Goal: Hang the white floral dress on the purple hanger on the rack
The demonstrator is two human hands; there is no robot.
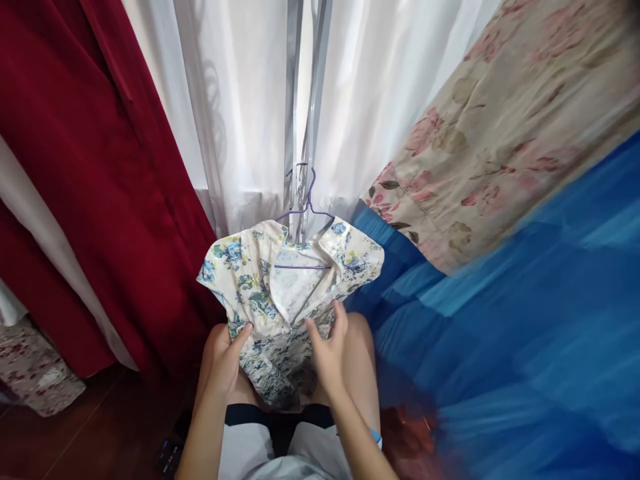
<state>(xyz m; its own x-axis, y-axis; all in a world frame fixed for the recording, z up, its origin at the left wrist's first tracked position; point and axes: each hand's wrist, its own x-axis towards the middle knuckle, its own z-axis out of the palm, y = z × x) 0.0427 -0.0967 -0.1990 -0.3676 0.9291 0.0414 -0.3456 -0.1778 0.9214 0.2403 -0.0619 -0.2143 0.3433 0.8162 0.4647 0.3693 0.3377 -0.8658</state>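
Note:
A cream floral dress (257,280) with blue and yellow flowers, short sleeves and an open V neckline hangs on a thin purple hanger (311,200). Its gathered lower part drops between my knees, where the hem is hidden. My left hand (226,360) grips the dress's left edge, thumb on top and the other fingers underneath. Over the front, just below the neckline, my right hand (329,350) has its thumb and forefinger apart, at the fabric; whether they touch it I cannot tell.
Grey metal bars (313,100) stand behind the hanger, before white curtains (250,100). Red cloth (150,233) hangs at left. A beige floral cloth (480,133) and blue ruffled fabric (525,333) crowd the right. A dark object (169,457) lies on the floor (95,427).

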